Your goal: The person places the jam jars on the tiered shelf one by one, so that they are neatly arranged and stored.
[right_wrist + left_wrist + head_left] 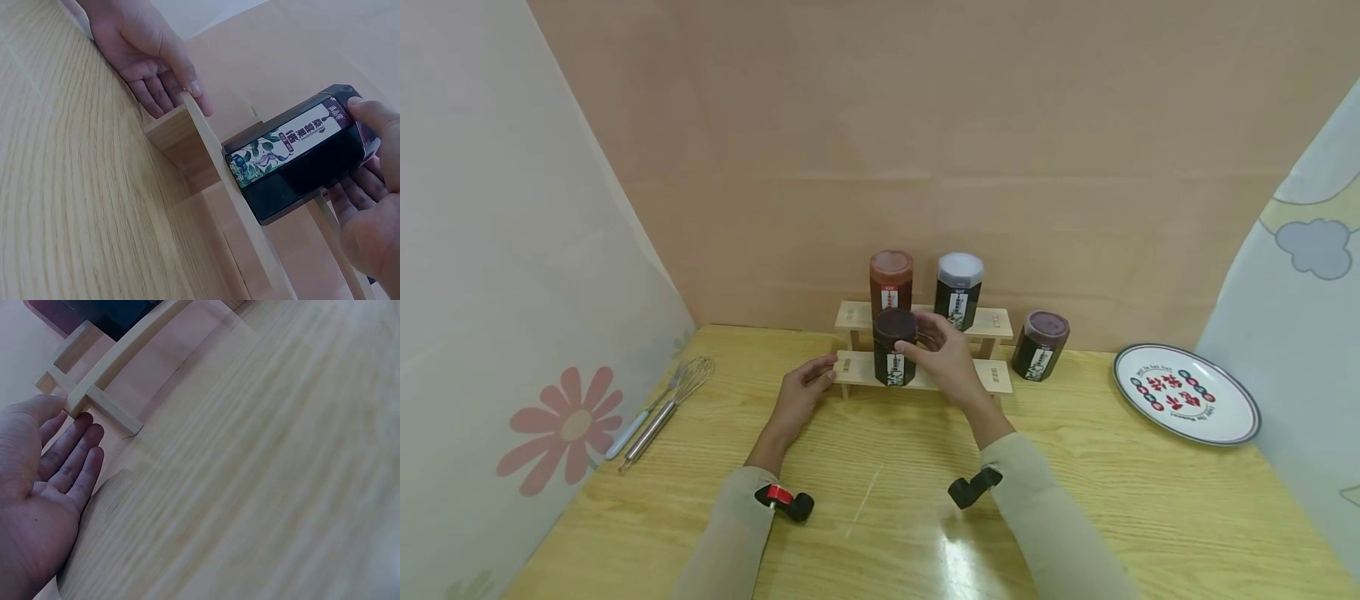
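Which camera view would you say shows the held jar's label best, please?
The right wrist view: there the label faces the camera, large and sharp. The head view shows it small; the left wrist view shows none of it.

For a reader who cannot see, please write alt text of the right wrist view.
A right hand grips a dark, faceted bottle with a printed label, its base at a pale wooden rack; a left hand touches the rack's end. A beige wooden table lies beneath.
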`<state>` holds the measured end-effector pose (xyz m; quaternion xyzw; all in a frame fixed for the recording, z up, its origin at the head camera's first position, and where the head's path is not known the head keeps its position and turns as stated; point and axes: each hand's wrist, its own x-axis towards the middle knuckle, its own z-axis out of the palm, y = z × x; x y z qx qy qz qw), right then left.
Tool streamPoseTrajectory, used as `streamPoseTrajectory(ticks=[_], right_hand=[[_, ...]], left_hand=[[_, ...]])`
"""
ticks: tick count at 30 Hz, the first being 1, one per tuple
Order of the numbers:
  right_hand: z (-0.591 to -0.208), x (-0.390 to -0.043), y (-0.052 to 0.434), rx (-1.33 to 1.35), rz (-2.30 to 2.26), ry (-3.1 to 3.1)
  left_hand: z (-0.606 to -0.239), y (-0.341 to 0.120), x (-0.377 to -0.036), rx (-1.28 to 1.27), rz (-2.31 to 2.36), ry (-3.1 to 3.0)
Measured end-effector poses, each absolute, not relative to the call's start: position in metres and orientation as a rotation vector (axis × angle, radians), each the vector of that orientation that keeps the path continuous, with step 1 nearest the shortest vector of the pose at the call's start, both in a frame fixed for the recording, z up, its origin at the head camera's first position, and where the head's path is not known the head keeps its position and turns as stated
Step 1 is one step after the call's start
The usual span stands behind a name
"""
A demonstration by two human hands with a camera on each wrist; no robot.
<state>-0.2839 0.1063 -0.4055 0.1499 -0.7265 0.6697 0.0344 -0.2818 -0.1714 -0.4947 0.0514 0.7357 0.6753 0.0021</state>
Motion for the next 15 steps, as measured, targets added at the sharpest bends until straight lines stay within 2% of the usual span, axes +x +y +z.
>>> streamPoseTrajectory(ticks=[15], right_hand=[[-0.4056, -0.2885, 0.0966, 0.423, 2.025, -2.218]], left_hand=[[-0.4951, -0.1725, -0.2823, 0.157, 2.096, 2.312]])
